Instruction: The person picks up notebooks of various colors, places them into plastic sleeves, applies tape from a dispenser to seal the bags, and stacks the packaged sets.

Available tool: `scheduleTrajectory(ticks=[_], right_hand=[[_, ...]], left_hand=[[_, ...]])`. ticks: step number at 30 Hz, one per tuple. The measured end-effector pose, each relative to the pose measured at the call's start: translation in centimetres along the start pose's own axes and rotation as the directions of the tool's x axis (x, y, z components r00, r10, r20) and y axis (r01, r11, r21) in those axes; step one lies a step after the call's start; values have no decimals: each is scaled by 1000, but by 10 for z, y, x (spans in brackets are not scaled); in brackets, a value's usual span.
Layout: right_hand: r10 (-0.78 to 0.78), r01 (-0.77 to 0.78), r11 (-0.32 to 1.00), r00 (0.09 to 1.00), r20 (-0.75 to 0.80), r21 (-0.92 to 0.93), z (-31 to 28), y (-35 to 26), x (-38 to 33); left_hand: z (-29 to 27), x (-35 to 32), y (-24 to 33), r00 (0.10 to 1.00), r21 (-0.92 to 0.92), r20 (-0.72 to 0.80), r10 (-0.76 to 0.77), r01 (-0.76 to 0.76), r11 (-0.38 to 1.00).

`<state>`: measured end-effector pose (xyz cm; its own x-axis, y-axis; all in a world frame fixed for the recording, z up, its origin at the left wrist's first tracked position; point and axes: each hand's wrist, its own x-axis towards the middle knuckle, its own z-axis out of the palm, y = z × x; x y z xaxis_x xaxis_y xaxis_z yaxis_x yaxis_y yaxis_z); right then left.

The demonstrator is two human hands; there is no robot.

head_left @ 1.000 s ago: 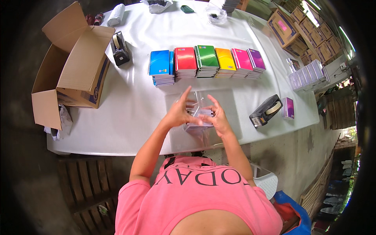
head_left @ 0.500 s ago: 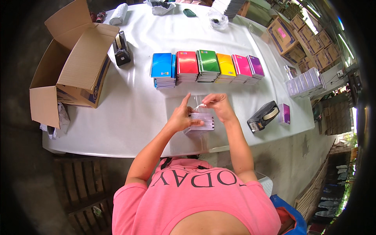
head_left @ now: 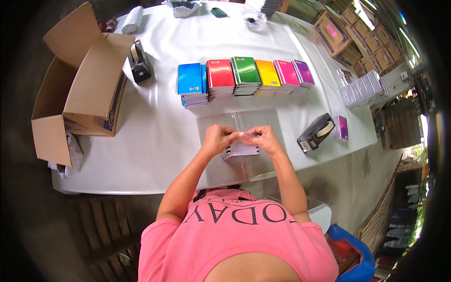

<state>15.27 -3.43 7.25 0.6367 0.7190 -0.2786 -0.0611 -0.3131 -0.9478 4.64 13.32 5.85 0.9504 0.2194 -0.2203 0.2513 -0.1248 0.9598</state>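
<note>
1 stack, small notebooks: several pcs., qty. unclear; lying flat, one atop another. White to pale-lilac pg. edges face near side, dk. marks at L & R ends; top mostly hidden. Pos.: nr. front edge of white counter.
1 clear plastic wrapper: thin, shiny; upper part gathered, pinched tog. just above stack; full outline hard to see.
1 transp. plastic sheet: flat on counter, under stack, extending L & R; whether joined to wrapper, can't tell.

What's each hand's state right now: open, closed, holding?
Left hand: closed, fingers pinching clear plastic at the notebook stack.
Right hand: closed, apparently pinching the same plastic.
</note>
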Motion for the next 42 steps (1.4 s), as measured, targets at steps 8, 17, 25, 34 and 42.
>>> scheduleTrajectory(ticks=[8,17,25,34,42], right_hand=[[-337,213,858,920,-198,-468,23,-7,-20],[-570,161,481,804,-168,-862,39,-15,-41],[-357,200,686,930,-84,-700,3,-8,-97],[528,-80,841,336,-780,536,-178,85,-77],[404,286,749,518,-754,598,-156,108,-66]], left_hand=[[1,-6,-14,970,-18,-72,233,-235,972],[8,-41,29,833,589,12,553,-453,670],[19,-49,-19,696,811,115,709,-478,337],[27,-51,-15,696,847,84,713,-427,317],[23,-53,-13,715,838,72,695,-421,347]])
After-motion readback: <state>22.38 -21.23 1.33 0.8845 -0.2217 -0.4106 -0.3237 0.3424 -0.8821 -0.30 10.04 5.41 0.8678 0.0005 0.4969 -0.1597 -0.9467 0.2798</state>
